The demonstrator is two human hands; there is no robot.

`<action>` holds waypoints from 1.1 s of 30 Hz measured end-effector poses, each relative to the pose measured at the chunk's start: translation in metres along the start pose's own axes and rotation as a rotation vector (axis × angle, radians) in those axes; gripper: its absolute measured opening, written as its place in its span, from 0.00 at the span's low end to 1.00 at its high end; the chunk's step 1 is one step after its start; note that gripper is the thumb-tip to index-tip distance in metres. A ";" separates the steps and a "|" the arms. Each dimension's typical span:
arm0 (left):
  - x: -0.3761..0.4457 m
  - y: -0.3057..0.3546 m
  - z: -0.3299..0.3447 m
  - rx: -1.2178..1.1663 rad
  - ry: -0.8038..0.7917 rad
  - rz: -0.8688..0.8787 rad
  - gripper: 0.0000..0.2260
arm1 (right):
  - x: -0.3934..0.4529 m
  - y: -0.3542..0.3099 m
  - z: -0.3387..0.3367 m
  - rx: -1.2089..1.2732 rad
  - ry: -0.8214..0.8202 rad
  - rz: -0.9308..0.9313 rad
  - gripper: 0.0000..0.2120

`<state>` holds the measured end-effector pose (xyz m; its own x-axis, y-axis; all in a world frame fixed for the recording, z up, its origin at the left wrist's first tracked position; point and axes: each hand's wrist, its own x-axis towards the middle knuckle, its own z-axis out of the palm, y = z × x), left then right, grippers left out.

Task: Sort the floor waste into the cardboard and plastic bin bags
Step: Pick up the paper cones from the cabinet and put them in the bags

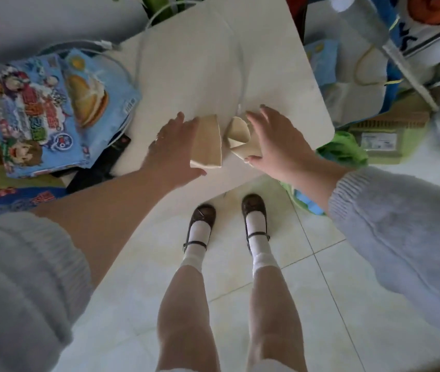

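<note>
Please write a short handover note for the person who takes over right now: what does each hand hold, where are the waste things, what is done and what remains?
Left hand: grips one beige cardboard piece.
Right hand: grips a second, curled cardboard piece.
Both pieces are held apart, over the white board; they look like one item torn in two.
Printed blue snack boxes lie in a pile at the left. A green bag sits at the right by the board's corner; more packaging lies behind it.
Done: apparently the tearing. Left: put both pieces in the cardboard bag, then sort the remaining waste. Which bag is which I cannot tell.
</note>
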<state>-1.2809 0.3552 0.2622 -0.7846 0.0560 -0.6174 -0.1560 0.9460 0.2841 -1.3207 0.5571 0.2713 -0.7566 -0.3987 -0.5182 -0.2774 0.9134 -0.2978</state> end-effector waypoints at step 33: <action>-0.204 -0.017 0.021 -1.462 0.602 -0.864 0.13 | -0.044 -0.139 -0.039 0.891 -0.430 0.331 0.17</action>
<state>-1.1056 0.3343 0.3673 -0.2386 -0.6757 -0.6975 -0.6824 -0.3943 0.6155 -1.2715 0.4510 0.3665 -0.3915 -0.2943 -0.8719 0.5753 0.6612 -0.4815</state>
